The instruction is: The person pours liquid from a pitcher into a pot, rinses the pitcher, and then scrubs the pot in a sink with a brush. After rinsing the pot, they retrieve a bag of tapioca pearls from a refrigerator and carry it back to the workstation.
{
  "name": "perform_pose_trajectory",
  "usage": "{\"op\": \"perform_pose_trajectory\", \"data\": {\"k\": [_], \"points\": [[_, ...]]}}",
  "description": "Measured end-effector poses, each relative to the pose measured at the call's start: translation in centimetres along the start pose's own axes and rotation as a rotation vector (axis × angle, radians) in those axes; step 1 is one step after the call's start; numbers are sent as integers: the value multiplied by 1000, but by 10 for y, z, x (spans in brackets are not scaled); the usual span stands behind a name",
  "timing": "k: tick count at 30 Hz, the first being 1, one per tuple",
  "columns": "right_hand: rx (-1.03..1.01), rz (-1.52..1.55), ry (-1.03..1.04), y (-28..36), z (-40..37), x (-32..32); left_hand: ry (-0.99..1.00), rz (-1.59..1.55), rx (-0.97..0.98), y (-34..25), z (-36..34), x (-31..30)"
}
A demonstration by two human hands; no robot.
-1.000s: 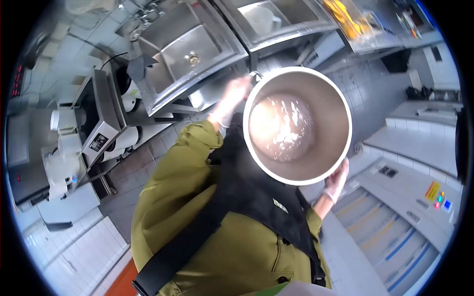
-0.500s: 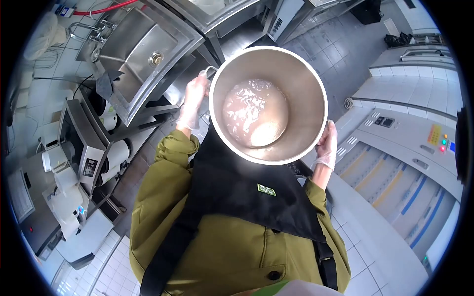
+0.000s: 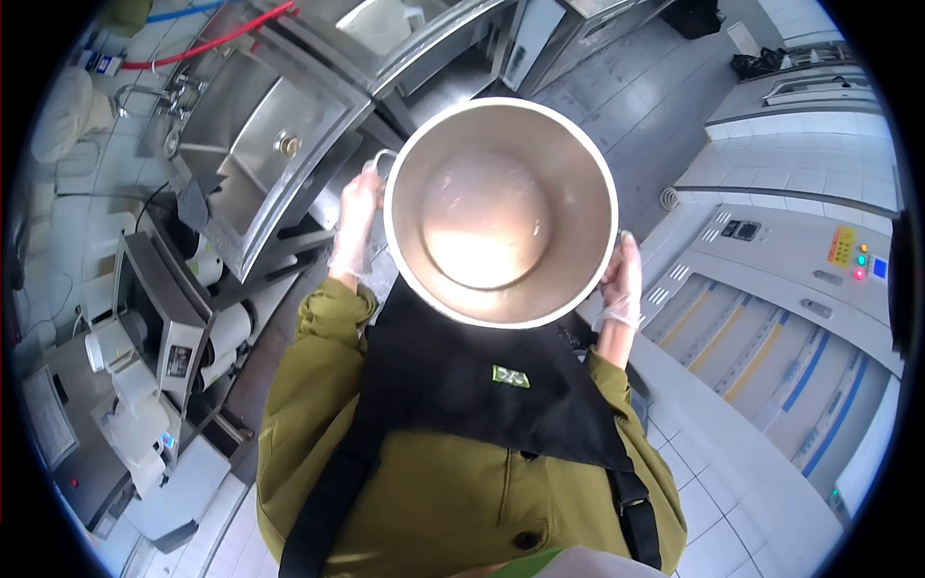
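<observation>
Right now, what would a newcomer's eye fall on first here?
A large round metal pot at centre, held between the left hand and right hand, both in clear plastic gloves. Then a thin, bright red hose at upper left, near the rectangular steel sink.

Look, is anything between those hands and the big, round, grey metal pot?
Only thin, clear plastic gloves. The left hand is at the curved metal handle, the right hand at the opposite side of the pot; nothing else visible stands between.
</observation>
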State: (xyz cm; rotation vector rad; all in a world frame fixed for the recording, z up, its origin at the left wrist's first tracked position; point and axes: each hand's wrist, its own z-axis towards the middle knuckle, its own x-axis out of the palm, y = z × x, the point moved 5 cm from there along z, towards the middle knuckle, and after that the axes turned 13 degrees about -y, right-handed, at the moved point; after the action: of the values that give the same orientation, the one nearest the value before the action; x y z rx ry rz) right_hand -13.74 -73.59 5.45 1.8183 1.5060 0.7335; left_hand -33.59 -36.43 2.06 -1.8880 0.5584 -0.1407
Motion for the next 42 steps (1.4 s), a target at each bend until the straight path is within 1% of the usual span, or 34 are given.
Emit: {"op": "perform_pose_trajectory", "data": {"k": [2,4,8,13,14,15,19,21,23,24,26,27,30,33,36,38,39,42], "points": [[23,72,57,3,6,-1,-5,29,12,-8,5,11],[40,94,20,10,11,-4,-15,41,-3,-16,8,23],[94,144,-60,23,19,-8,42,-2,39,-29,16,51],[64,133,-98,55,44,-4,118,-58,1,-47,34,90],[54,143,-73,63,45,-2,138,-65,-4,-53,39,97],[29,142,-79,74,52,3,133,-69,-7,-60,45,106],[-62,159,-57,126,81,33,187,-87,137,-113,72,143],[-84,181,-15,153,93,52,212,-136,144,-139,90,159],[-120,174,-45,179,106,72,238,-235,138,-167,107,178],[-136,162,-56,194,113,83,239,-226,137,-180,116,186],[-173,138,12,224,127,105,195,-172,138,-204,134,203],[-191,133,33,237,137,117,201,-159,170,-215,145,211],[-203,127,55,267,158,145,178,-180,130,-239,168,232],[-215,136,67,288,179,172,152,-174,158,-255,196,248],[-187,133,58,303,189,192,116,-192,172,-267,214,262],[-215,95,93,315,197,199,98,-189,200,-278,218,267],[-194,116,105,321,198,203,91,-186,228,-286,219,270],[-210,79,91,339,206,211,46,-218,166,-295,221,279]]}}
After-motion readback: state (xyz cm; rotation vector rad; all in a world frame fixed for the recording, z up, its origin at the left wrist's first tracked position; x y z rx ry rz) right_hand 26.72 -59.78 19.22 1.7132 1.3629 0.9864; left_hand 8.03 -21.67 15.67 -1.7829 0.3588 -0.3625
